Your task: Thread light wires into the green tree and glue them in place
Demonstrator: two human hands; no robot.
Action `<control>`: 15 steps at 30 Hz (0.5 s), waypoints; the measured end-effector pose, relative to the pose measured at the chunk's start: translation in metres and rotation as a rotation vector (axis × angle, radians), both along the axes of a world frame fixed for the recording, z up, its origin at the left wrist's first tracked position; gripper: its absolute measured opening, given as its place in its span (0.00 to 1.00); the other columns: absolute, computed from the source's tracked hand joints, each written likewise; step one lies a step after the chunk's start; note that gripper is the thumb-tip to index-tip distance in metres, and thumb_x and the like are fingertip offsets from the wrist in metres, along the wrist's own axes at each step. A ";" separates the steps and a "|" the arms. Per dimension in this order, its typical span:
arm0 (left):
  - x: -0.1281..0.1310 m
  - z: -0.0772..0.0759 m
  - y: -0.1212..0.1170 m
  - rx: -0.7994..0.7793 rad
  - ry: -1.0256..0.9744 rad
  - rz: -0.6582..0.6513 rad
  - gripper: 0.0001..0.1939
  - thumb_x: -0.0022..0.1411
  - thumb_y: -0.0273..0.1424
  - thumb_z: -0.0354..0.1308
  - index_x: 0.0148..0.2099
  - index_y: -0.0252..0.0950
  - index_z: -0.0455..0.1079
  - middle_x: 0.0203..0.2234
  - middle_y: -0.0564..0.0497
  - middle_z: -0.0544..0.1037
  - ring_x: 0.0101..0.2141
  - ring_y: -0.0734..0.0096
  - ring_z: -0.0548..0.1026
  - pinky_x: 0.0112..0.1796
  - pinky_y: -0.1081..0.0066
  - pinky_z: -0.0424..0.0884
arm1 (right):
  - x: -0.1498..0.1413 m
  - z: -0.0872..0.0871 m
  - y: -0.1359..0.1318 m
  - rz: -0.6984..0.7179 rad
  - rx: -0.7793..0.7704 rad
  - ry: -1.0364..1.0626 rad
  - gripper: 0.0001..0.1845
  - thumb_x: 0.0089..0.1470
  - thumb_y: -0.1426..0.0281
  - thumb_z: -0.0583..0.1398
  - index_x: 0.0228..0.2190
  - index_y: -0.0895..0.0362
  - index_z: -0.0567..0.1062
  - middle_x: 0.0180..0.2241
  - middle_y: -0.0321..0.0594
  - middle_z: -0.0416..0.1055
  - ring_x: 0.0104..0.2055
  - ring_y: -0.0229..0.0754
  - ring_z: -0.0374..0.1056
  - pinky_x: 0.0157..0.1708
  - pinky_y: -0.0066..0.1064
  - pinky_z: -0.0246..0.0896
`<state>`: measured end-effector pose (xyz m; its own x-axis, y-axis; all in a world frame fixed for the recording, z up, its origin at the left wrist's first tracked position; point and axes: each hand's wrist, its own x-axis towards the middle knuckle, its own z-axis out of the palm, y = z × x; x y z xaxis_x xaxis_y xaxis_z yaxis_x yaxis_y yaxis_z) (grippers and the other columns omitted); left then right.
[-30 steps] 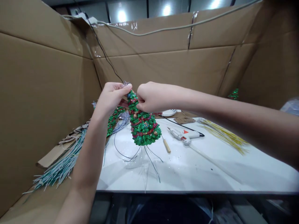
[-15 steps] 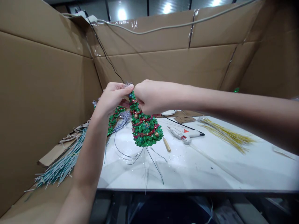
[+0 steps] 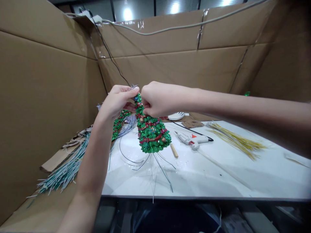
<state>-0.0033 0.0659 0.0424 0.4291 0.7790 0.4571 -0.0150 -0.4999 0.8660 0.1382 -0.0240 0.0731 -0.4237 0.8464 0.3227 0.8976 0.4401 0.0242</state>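
A small green Christmas tree ornament point(image 3: 153, 137) with red garlands and glitter is held up, tilted, above the white table. My left hand point(image 3: 121, 98) pinches it at the top, by the clear star point(image 3: 133, 86). On the tree's upper right side my right hand point(image 3: 155, 98) is closed, its fingers curled out of sight; whether they grip the tree or a wire is hidden. Several thin wires point(image 3: 162, 170) hang from the tree's base. Behind my left wrist, another decorated tree point(image 3: 118, 124) shows in part.
A white glue gun point(image 3: 193, 139) with a long glue stick lies right of the tree, near a small wooden handle point(image 3: 174, 150). Yellow wires point(image 3: 235, 139) lie farther right, teal wires point(image 3: 63, 168) at left. Cardboard walls point(image 3: 170, 68) surround the white table point(image 3: 206, 181).
The tree's lower end has swung slightly to the right, and its hanging wires have shifted with it. Both hands stay nearly in place.
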 end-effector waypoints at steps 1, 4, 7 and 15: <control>-0.001 0.001 0.000 -0.003 0.010 0.015 0.10 0.57 0.30 0.61 0.25 0.32 0.71 0.14 0.55 0.67 0.13 0.79 0.67 0.17 0.78 0.68 | 0.002 0.001 0.001 0.001 -0.007 0.035 0.05 0.46 0.73 0.66 0.28 0.60 0.76 0.22 0.38 0.69 0.28 0.39 0.70 0.25 0.28 0.62; -0.001 0.002 0.000 -0.021 0.024 0.037 0.12 0.58 0.33 0.60 0.24 0.32 0.70 0.12 0.56 0.65 0.13 0.79 0.67 0.17 0.79 0.67 | 0.011 0.005 0.005 0.015 -0.032 0.151 0.12 0.44 0.65 0.69 0.23 0.60 0.75 0.20 0.38 0.67 0.30 0.41 0.72 0.25 0.27 0.64; -0.002 0.001 0.006 -0.047 0.032 0.053 0.14 0.60 0.34 0.59 0.25 0.32 0.71 0.13 0.55 0.68 0.13 0.78 0.69 0.17 0.79 0.67 | 0.023 0.013 0.008 0.005 -0.075 0.211 0.15 0.40 0.63 0.72 0.22 0.60 0.75 0.19 0.37 0.67 0.30 0.43 0.73 0.26 0.29 0.67; -0.008 -0.002 0.031 -0.091 -0.005 0.120 0.10 0.60 0.30 0.59 0.26 0.33 0.72 0.16 0.52 0.72 0.13 0.77 0.70 0.17 0.78 0.68 | 0.070 0.006 0.016 -0.071 -0.050 0.331 0.12 0.44 0.63 0.69 0.22 0.60 0.77 0.19 0.38 0.70 0.25 0.38 0.69 0.22 0.29 0.67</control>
<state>-0.0115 0.0972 0.0409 0.3282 0.8630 0.3839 0.0356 -0.4175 0.9080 0.2080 -0.0082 0.0795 -0.2421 0.8883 0.3902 0.8819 0.3692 -0.2933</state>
